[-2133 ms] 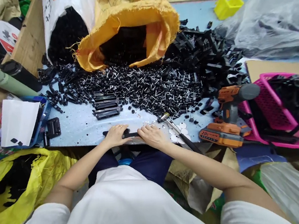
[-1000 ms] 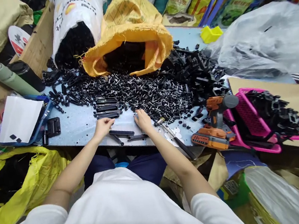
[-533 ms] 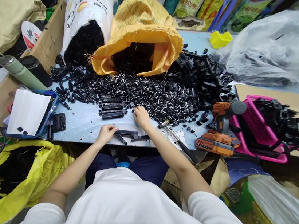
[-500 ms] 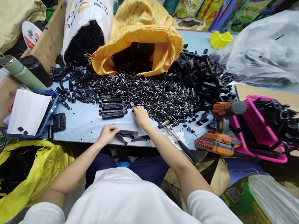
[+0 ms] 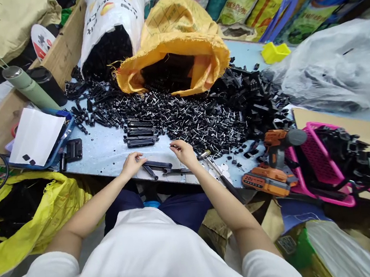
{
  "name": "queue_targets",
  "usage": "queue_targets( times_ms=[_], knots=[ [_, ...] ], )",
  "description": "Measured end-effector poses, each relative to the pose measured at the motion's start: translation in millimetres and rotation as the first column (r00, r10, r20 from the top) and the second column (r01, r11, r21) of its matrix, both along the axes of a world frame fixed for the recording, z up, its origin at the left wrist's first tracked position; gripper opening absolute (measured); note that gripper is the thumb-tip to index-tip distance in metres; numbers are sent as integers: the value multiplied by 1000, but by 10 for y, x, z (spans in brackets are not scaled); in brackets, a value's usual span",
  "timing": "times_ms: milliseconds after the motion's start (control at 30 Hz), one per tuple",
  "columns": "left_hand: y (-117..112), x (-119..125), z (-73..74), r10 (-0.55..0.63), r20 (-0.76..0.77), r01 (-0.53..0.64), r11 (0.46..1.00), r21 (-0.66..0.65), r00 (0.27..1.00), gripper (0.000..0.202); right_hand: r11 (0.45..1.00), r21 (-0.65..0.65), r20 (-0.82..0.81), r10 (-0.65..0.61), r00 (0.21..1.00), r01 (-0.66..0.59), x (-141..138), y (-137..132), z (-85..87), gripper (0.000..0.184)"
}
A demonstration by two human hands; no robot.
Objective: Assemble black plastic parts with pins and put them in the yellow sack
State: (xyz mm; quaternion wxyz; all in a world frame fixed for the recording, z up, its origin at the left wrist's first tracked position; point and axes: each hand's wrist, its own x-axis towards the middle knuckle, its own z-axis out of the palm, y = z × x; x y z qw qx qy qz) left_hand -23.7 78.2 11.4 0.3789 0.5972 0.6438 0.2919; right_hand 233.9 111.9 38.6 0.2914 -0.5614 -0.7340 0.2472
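Observation:
My left hand (image 5: 133, 164) is over the front of the table, its thumb and fingers pinched together; whatever they hold is too small to make out. Just right of its fingertips lie black plastic bars (image 5: 159, 164), one angled towards the edge. My right hand (image 5: 185, 154) pinches what looks like a small pin, held above the table short of the pile. Beyond it spreads a heap of small black pieces with silver pins (image 5: 199, 120). Several black plastic strips (image 5: 140, 133) lie in a neat row behind my left hand.
A hammer (image 5: 216, 168) and an orange cordless drill (image 5: 270, 168) lie to the right, beside a pink basket (image 5: 325, 152) of black parts. An orange sack (image 5: 172, 40) opens behind the heap. Left are a blue tray (image 5: 50, 161) and a yellow sack (image 5: 66, 195).
My right hand has drawn back from the heap's edge, slightly right and towards me, with a small pin between its fingers. My left hand has shifted only slightly up from the bars.

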Motion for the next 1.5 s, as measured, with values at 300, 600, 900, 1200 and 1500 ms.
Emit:
queue_targets(
  times_ms=[300,600,900,1200,1500],
  knots=[
    [39,-56,-3,-94,-19,90,984,-154,995,37,959,-241,291,217,932,-148,28,-473,309,12],
    [-558,197,227,-41,-411,100,987,123,911,42,931,-204,508,364,781,-302,-153,-529,201,23],
    [-577,484,176,-171,-572,71,979,-193,802,37,905,24,238,408,881,-425,-823,-514,-227,43],
    [-492,157,87,-388,-565,576,793,197,728,35,930,156,352,262,899,-332,-113,-796,-209,57],
    [62,531,209,-573,-584,764,631,133,575,46,980,-18,593,170,787,-198,532,-762,-85,59]
  ],
)
